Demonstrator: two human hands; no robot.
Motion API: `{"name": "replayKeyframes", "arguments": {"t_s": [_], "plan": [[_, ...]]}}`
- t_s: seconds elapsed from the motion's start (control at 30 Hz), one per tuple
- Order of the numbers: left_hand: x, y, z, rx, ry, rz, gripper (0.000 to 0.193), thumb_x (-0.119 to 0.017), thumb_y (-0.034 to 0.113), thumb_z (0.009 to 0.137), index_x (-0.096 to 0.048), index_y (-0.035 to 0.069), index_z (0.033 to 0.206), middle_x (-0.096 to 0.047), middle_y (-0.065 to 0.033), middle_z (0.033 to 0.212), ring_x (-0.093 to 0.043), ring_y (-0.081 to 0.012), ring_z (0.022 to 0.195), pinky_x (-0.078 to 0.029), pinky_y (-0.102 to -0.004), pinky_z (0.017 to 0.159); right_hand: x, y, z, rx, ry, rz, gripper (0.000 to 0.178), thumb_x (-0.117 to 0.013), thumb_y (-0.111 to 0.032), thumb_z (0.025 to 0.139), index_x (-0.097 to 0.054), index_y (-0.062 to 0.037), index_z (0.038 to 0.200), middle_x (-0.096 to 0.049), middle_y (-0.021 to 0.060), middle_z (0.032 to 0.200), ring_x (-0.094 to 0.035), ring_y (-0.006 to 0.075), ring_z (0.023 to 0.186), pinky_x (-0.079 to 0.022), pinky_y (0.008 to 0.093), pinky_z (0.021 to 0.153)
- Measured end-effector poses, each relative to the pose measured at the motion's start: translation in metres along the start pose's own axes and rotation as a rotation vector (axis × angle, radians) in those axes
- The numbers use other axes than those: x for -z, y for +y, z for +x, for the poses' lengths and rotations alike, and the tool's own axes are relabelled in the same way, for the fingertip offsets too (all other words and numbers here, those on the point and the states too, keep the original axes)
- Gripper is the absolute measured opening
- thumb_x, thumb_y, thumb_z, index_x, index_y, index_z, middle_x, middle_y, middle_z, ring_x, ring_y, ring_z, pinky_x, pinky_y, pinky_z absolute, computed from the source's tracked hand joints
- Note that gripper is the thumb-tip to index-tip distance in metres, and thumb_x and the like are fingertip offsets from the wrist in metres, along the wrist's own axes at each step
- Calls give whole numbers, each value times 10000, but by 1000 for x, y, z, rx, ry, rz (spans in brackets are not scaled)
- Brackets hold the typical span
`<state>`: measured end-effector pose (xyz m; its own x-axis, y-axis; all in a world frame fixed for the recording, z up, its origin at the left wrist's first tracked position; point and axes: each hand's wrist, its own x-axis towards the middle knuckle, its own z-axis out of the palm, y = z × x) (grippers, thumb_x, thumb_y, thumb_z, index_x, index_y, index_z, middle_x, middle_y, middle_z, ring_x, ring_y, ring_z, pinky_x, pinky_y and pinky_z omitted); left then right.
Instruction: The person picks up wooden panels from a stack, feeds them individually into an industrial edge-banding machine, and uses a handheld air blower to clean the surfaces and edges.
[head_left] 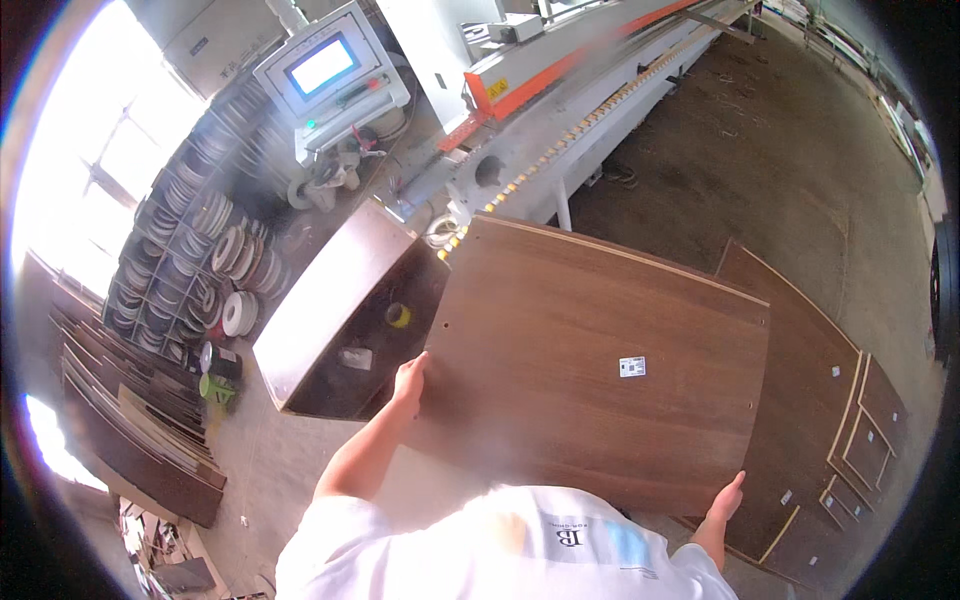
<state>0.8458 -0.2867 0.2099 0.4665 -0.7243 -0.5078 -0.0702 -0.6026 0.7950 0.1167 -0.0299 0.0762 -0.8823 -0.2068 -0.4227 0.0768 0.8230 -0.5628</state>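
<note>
A large brown wood-grain board (pixel 560 310) is held flat in front of me, with a small white label (pixel 632 367) on its face and small holes near its side edges. My left hand (pixel 410 385) grips its left edge, the thumb on top. At the near right corner my right hand (pixel 728 497) is closed on the edge, with most of its fingers hidden underneath. Just beyond my left hand stands a box-like stand (pixel 330 310) with a pale side and a dark top, bearing a yellow roll (pixel 398 316) and a crumpled white scrap (pixel 356 358).
A long machine (pixel 600 110) with an orange rail and a row of rollers runs away ahead. Its control panel (pixel 325 68) stands left of it. Racked edging rolls (pixel 190 230) line the left. More labelled boards (pixel 800 350) lie at the right.
</note>
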Motion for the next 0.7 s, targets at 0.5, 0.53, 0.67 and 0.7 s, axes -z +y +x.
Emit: {"name": "replayKeyframes", "arguments": {"t_s": [0.5, 0.53, 0.67, 0.7], "plan": [[45, 132, 298, -56, 7, 290, 577, -617, 540, 941, -740, -15, 1042, -714, -113, 903, -665, -223, 881, -503, -406, 848, -157, -126, -163, -144, 92, 194, 930, -451, -704, 969, -620, 167, 1248, -646, 287, 1312, -583, 440, 1260, -437, 474, 1068], [47, 141, 318, -107, -11, 350, 587, -608, 551, 941, -738, -13, 1040, -713, -117, 900, -664, -230, 873, -503, -414, 847, -165, -124, -169, -145, 90, 155, 923, -456, -697, 971, -619, 168, 1249, -646, 284, 1314, -580, 437, 1267, -435, 477, 1070], [51, 186, 372, -308, -26, 777, 580, -552, 592, 950, -719, 68, 1135, -707, -190, 1094, -653, -355, 1072, -491, -466, 963, -195, -117, -213, -167, 138, 230, 893, -481, -678, 974, -631, 158, 1251, -666, 256, 1292, -619, 399, 1217, -463, 462, 1035], [56, 189, 389, -386, 34, 963, 553, -559, 572, 951, -696, 82, 1168, -682, -186, 1154, -625, -367, 1136, -485, -474, 986, -207, -133, -232, -160, 131, 279, 888, -483, -676, 975, -635, 154, 1251, -668, 254, 1288, -625, 394, 1206, -469, 458, 1027]]}}
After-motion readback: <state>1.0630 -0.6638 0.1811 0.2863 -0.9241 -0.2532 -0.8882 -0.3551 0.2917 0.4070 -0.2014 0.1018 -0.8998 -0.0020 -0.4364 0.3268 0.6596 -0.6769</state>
